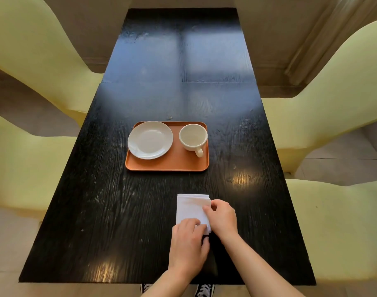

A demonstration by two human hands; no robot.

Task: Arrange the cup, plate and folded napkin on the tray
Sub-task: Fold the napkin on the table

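Napkin (190,207) lies folded on the worktop (119,211) under our left hand (188,246), pressed flat, and right hand (221,218), pinching its edge, so next we judge it must travel forward onto the tray (172,163) beyond, where plate (150,139) and cup (193,137) already sit.

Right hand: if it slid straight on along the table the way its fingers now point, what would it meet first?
The right hand rests on the folded napkin, fingers aimed up and left. Beyond the napkin is bare table, then probably the near edge of the tray. The heading is only roughly readable.
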